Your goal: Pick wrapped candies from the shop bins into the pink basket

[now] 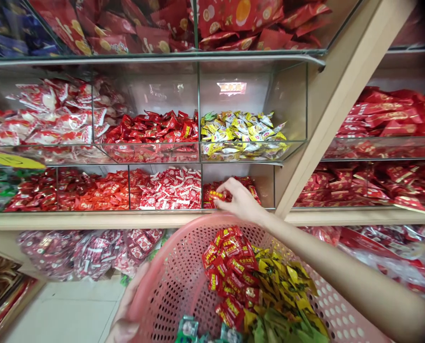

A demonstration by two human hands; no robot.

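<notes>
My left hand (128, 307) is closed on the left rim of a pink perforated plastic basket (162, 267), which is tilted toward me. Red-wrapped candies (230, 267) with yellow lettering lie in the basket, beside yellow-and-green wrapped candies (283, 276) and a few teal packets (188, 328). Past the far rim, my right hand (239, 200) reaches to a lower shelf bin, its fingers pinched on a red-wrapped candy (216, 194). More red candies (251, 186) sit behind that hand in the bin, partly hidden by it.
Clear shelf bins hold red-and-white candies (171, 188), red packets (155, 128) and yellow-and-white packets (241, 131). A slanting wooden post (326, 128) stands right of my hand. Bagged sweets (94, 252) hang or lie below the wooden ledge (126, 220), over the tiled floor (69, 309).
</notes>
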